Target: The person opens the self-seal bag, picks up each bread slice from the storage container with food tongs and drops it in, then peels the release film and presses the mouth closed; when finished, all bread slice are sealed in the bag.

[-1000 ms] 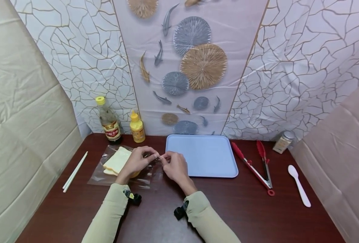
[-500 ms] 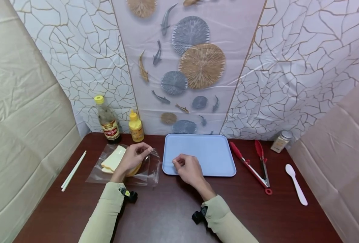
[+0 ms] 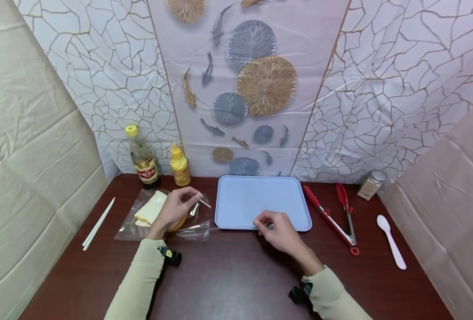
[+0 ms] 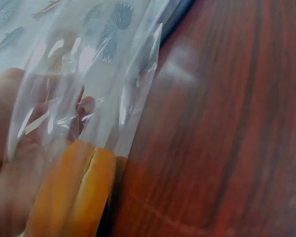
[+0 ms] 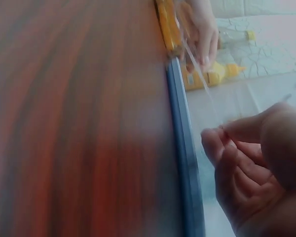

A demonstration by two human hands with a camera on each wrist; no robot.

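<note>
Slices of bread [image 3: 151, 210] lie in a clear plastic bag [image 3: 129, 231] at the left of the table; their orange-brown crust [image 4: 89, 182] shows through the film in the left wrist view. Thumb and fingers of my left hand [image 3: 176, 208] pinch the bag near its right end, above the bread. My right hand [image 3: 280, 233], over the near edge of the blue tray [image 3: 260, 195], pinches the end of a thin clear plastic strip [image 3: 234, 228]. In the right wrist view the strip [image 5: 200, 79] stretches from the bag to my right fingertips.
Behind the bag stand a dark sauce bottle [image 3: 144, 164] with a yellow cap and a yellow squeeze bottle [image 3: 179, 166]. White chopsticks [image 3: 98, 224] lie at the left. Red-handled tongs [image 3: 336, 224], a spice jar [image 3: 371, 185] and a white spoon [image 3: 392, 244] are on the right.
My right hand has left the bag beside my left hand and moved right to the tray's near edge, drawing the strip out. My left hand has shifted only slightly, still on the bag.
</note>
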